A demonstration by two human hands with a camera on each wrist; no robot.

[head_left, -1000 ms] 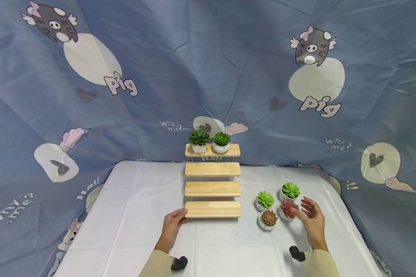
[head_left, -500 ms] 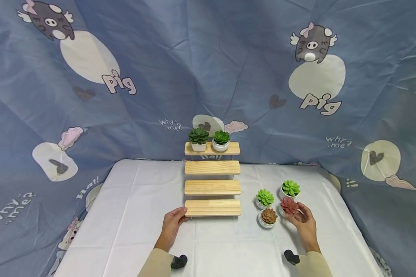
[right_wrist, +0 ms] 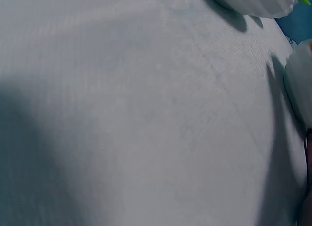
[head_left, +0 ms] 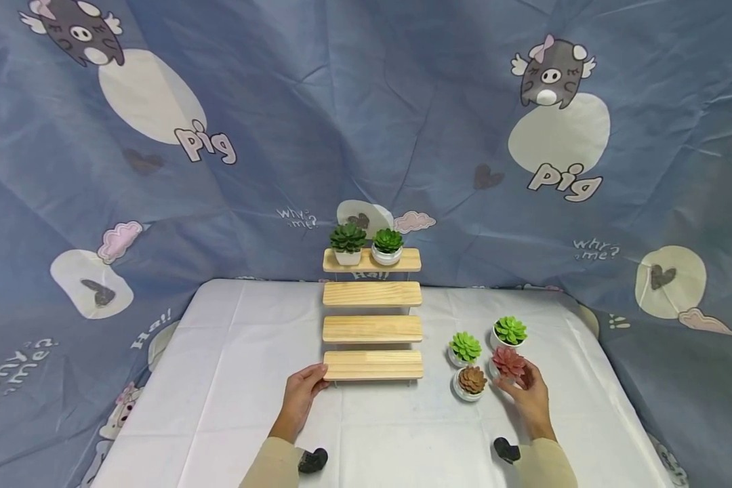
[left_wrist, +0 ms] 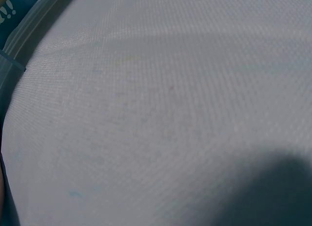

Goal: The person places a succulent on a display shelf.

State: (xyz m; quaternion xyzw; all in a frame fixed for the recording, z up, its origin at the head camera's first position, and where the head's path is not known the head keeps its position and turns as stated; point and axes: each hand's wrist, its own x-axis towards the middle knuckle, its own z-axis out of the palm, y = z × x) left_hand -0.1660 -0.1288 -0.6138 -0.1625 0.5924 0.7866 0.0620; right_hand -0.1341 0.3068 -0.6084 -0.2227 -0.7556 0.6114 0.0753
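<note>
In the head view, a four-step wooden display stand (head_left: pixel 373 366) stands mid-table. My left hand (head_left: pixel 300 396) holds the left end of its lowest step between thumb and fingers. Off to the right, my right hand (head_left: pixel 529 396) grips a potted red succulent (head_left: pixel 508 363), thumb at the near side and fingers round the far right side. Its white pot (right_wrist: pixel 298 84) shows at the right edge of the right wrist view, upright. Close by are a brown potted succulent (head_left: pixel 472 381) and two light green potted succulents, one nearer (head_left: pixel 465 347) and one farther (head_left: pixel 510 331).
On the top step sit a dark green succulent in a square pot (head_left: pixel 348 242) and another in a round pot (head_left: pixel 387 245). A white cloth (head_left: pixel 238 366) covers the table. Behind and at both sides hangs a blue patterned curtain (head_left: pixel 366 122).
My right hand has moved left and closed round the red succulent's pot. The left hand keeps its hold on the stand. The head view has shifted slightly.
</note>
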